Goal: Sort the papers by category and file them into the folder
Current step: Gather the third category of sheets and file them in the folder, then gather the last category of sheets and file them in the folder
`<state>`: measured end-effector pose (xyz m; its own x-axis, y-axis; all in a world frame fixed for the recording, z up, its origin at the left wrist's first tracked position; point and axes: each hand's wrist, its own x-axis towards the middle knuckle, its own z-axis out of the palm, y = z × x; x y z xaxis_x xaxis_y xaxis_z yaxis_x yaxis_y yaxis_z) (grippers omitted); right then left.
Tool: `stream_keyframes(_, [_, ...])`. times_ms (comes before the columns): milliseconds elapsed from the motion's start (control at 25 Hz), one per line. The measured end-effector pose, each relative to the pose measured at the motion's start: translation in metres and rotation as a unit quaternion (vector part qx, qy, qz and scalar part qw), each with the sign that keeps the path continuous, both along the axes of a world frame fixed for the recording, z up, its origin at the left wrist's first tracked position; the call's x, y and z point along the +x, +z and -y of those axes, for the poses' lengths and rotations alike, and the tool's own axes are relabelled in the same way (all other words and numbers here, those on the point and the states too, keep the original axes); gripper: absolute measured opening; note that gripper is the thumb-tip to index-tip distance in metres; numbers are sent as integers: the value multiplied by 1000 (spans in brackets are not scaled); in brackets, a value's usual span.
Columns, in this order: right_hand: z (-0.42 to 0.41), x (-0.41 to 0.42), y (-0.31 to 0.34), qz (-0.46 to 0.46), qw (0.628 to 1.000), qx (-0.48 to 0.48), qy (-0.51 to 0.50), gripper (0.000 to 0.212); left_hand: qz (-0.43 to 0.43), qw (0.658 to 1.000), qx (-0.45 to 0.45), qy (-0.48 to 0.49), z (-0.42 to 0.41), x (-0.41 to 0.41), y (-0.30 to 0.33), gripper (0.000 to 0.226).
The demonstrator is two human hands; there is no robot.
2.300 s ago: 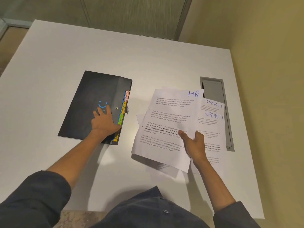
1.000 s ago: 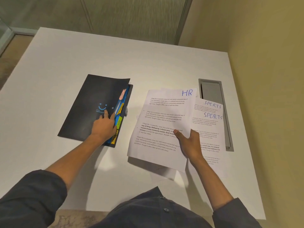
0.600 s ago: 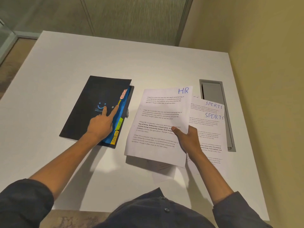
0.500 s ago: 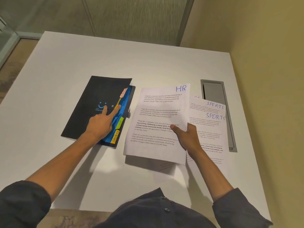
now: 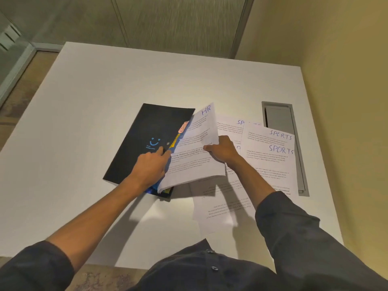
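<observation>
HR sheets [image 5: 195, 152] pinched in my right hand [image 5: 222, 151], leading edge sliding under black folder [image 5: 147, 141] cover beside coloured tabs [image 5: 178, 135]. Best approach, I judge: keep stack square, feed behind HR tab only, hold cover lifted till edge seats. My left hand [image 5: 150, 164] rests on folder, fingers curled at cover edge, forefinger on cover, gripping nothing I can tell. Right wrist bent inward, thumb on top. SPORTS sheets [image 5: 270, 156] lie right of right hand on worktop [image 5: 105, 101].

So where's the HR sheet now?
Centre of the head view: the HR sheet is pinched in the right hand, its left edge over the black folder's open side.
</observation>
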<state>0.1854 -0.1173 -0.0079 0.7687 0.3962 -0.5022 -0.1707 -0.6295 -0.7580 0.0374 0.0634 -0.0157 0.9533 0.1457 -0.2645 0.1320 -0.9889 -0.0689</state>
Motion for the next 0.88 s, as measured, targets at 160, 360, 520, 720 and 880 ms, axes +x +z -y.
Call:
stream_keyframes(160, [-16,-14,-15,37,998,-6,-49,41,4,1000,-6,-6,21,9,5,43])
stream_keyframes(360, [-33,-44,-35,62,995,-5,-72,44,28,999,-28,11,32,24,14,46])
stream_keyframes(520, [-53,-48,-35,50,997,15,-61,35,55,997,-51,17,44,28,16,47])
stream_keyframes(720, [-65,-46,-33,35,999,13,-36,31,59,993,-91,41,46,33,21,53])
stream_keyframes(880, [-66,-48,-37,71,997,-22,31,24,63,993,-92,28,47,27,26,49])
